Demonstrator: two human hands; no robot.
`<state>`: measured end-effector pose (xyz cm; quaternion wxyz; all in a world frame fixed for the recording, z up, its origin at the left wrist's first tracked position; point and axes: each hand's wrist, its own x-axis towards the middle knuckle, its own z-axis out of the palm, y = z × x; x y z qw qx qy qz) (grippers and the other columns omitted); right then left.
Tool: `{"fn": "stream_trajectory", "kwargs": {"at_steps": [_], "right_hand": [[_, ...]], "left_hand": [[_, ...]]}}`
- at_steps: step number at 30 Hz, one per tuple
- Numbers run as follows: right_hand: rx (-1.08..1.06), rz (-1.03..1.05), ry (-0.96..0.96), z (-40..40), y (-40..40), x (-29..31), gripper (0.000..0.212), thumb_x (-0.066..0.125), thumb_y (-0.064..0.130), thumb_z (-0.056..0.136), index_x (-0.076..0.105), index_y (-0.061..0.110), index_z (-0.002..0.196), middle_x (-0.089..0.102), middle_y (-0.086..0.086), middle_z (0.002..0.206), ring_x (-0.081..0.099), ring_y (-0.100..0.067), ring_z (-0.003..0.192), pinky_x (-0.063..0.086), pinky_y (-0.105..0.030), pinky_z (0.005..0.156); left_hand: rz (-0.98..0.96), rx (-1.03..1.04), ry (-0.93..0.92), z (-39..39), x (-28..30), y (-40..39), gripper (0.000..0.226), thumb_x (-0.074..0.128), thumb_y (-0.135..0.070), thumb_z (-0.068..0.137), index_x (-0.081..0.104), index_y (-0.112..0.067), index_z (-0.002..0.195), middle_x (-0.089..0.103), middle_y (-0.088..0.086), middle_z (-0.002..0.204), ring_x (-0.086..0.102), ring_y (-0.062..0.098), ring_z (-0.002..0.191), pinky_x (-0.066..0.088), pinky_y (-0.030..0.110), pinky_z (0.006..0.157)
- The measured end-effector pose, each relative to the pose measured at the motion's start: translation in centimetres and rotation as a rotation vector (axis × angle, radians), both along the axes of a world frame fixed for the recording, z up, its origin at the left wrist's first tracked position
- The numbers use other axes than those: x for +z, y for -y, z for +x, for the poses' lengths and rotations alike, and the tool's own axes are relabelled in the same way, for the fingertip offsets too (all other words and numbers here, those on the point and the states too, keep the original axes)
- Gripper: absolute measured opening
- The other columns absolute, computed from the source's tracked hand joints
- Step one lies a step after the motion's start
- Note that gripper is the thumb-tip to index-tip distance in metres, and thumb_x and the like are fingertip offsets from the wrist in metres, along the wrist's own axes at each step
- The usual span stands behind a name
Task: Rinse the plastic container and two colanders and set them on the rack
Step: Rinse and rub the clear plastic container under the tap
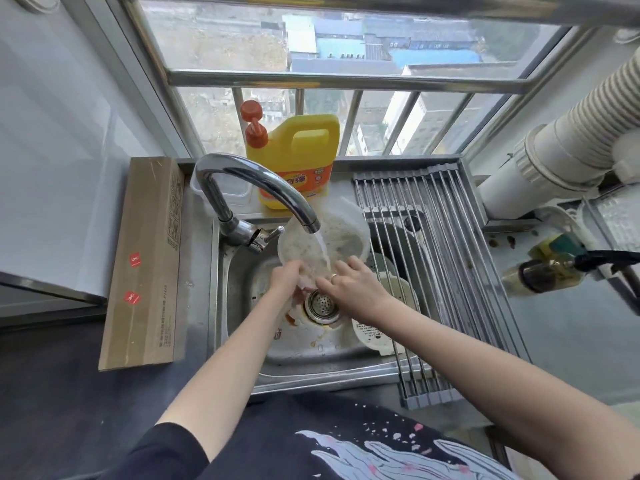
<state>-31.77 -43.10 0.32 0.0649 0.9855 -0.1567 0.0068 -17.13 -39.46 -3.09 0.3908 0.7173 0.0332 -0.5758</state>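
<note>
A clear plastic container (341, 233) with food residue is tilted under the running faucet (263, 188), over the steel sink (242, 341). My left hand (289, 277) grips its near rim on the left. My right hand (353, 284), with a ring, touches the near rim on the right with fingers spread. Water streams into the container. Two cream-coloured colanders (391, 292) lie in the sink's right half, partly under the roll-up rack (446, 258). The rack's metal bars span the sink's right side and hold nothing.
A yellow detergent jug (301, 161) with an orange pump stands behind the faucet. A long cardboard box (145, 261) lies left of the sink. The drain strainer (320, 304) sits below my hands. An oil bottle (543, 271) and white duct pipe (571, 140) are at right.
</note>
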Motion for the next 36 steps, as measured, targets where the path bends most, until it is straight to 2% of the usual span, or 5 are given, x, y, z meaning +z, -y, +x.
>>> {"fn": "stream_trajectory", "kwargs": {"at_steps": [4, 8, 13, 29, 36], "right_hand": [[0.143, 0.165, -0.157, -0.4, 1.2, 0.6, 0.012, 0.07, 0.026, 0.08, 0.063, 0.018, 0.078, 0.067, 0.004, 0.065, 0.059, -0.019, 0.069, 0.039, -0.028, 0.065], [-0.288, 0.693, -0.332, 1.8, 1.7, 1.8, 0.058, 0.027, 0.053, 0.099, 0.066, 0.011, 0.092, 0.07, -0.006, 0.089, 0.063, -0.023, 0.084, 0.047, -0.035, 0.082], [-0.55, 0.602, -0.605, 3.6, 2.0, -1.5, 0.055, 0.035, 0.018, 0.1, 0.018, 0.012, 0.152, 0.02, -0.016, 0.156, 0.031, -0.031, 0.139, 0.035, -0.044, 0.108], [-0.471, 0.502, -0.593, 3.5, 0.9, -3.5, 0.049, 0.038, 0.013, 0.095, 0.035, 0.014, 0.144, 0.041, -0.011, 0.147, 0.044, -0.031, 0.129, 0.044, -0.041, 0.095], [-0.497, 0.523, -0.531, 3.7, 1.3, -3.2, 0.06, 0.042, 0.014, 0.096, 0.02, 0.014, 0.152, 0.037, -0.016, 0.148, 0.039, -0.032, 0.132, 0.04, -0.038, 0.099]], "left_hand": [[0.2, -0.261, -0.072, 0.8, -0.9, -1.0, 0.025, 0.036, -0.022, 0.096, 0.053, -0.005, 0.088, 0.055, 0.009, 0.063, 0.033, 0.009, 0.044, 0.028, 0.016, 0.034], [0.252, -0.37, -0.018, 0.9, -0.3, -2.0, 0.024, 0.036, -0.003, 0.094, 0.047, -0.004, 0.073, 0.052, 0.003, 0.034, 0.032, 0.007, 0.022, 0.026, 0.009, 0.029], [0.218, -0.416, 0.158, 0.9, 0.0, -2.6, 0.026, 0.031, 0.003, 0.086, 0.05, 0.003, 0.07, 0.049, 0.009, 0.03, 0.032, 0.011, 0.02, 0.029, 0.013, 0.038], [0.145, -0.552, 0.387, 2.4, -0.6, -2.2, 0.022, 0.043, -0.011, 0.095, 0.057, 0.0, 0.082, 0.062, 0.021, 0.086, 0.05, 0.021, 0.049, 0.041, 0.02, 0.039], [0.079, -0.481, 0.347, 2.8, -1.4, -2.5, 0.027, 0.04, -0.01, 0.092, 0.057, 0.011, 0.093, 0.053, 0.018, 0.056, 0.049, 0.022, 0.039, 0.036, 0.018, 0.031]]}}
